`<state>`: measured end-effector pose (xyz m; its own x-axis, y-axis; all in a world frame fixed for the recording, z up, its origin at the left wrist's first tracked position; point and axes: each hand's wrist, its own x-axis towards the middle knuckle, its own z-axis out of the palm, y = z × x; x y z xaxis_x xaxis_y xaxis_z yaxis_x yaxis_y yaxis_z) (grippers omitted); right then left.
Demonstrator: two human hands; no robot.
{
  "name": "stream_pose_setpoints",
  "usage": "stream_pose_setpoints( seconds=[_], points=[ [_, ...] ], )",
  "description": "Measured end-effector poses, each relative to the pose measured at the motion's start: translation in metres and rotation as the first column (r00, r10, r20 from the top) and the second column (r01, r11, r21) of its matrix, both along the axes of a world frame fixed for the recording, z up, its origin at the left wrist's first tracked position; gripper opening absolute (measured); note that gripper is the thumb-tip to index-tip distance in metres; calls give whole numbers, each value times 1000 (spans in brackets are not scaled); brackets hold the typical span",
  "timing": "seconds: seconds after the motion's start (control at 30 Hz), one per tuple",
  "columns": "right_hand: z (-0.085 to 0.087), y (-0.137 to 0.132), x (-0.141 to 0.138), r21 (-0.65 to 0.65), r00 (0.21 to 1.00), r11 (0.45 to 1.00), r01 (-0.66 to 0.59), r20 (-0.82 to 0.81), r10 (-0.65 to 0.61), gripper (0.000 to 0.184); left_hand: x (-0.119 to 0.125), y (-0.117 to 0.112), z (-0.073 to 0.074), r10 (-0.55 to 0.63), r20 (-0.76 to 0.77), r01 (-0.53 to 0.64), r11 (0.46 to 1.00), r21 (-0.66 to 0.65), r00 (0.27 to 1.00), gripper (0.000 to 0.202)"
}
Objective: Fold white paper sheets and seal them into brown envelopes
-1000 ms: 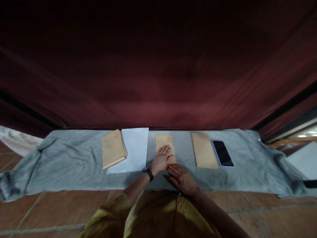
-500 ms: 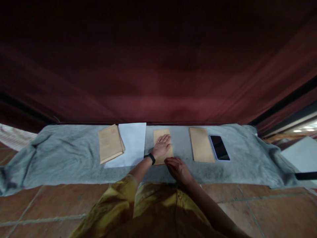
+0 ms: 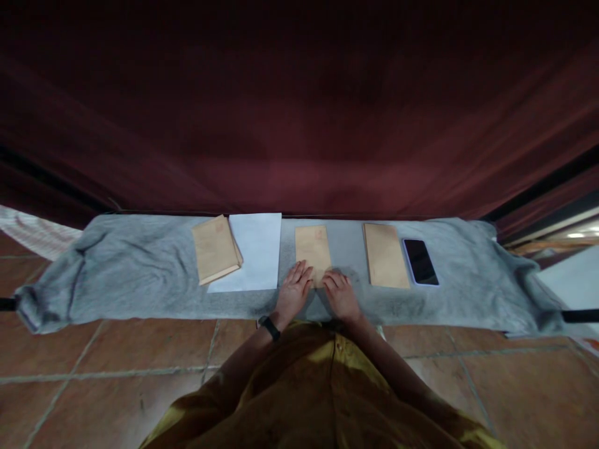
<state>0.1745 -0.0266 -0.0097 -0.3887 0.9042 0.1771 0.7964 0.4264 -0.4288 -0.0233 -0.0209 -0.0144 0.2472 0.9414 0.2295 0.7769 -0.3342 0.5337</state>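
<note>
A brown paper envelope (image 3: pixel 312 242) lies in front of me on a grey cloth, with a small red mark near its far right corner. My left hand (image 3: pixel 294 292) rests on its near left part, fingers stretched out and thumb along the near end. At the near right corner is my right hand (image 3: pixel 341 294), its fingers bent together over the envelope's edge. Both hands partly cover the near end, so its flap cannot be made out. To the left, a small stack of brown envelopes (image 3: pixel 215 248) overlaps a white sheet of paper (image 3: pixel 257 249).
More brown envelopes (image 3: pixel 386 255) lie stacked to the right, beside a phone (image 3: pixel 421 262) with a pale purple case. Grey cloth (image 3: pixel 140 268) covers the narrow bench. A dark red fabric wall (image 3: pixel 299 181) rises behind it; tiled floor (image 3: pixel 154 349) is in front.
My left hand has drawn back from the middle of the envelope to its near left part, uncovering the red mark. My right hand stays at the near right corner. The view has shifted slightly.
</note>
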Motion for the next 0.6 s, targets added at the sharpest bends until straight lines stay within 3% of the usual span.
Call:
stream_pose_setpoints(
  seconds=[0.17,0.43,0.6],
  points=[
    [-3,-26,-7,28,995,995,-95,-3,95,43,15,-15,-7,225,18,-226,973,53,974,49],
    [-3,-30,-17,-3,999,999,-38,34,39,50,11,-6,0,284,181,-282,959,-35,942,67],
    [3,-25,-31,5,996,998,56,68,-56,55,9,7,-3,377,474,-303,925,-228,796,75]
  ],
)
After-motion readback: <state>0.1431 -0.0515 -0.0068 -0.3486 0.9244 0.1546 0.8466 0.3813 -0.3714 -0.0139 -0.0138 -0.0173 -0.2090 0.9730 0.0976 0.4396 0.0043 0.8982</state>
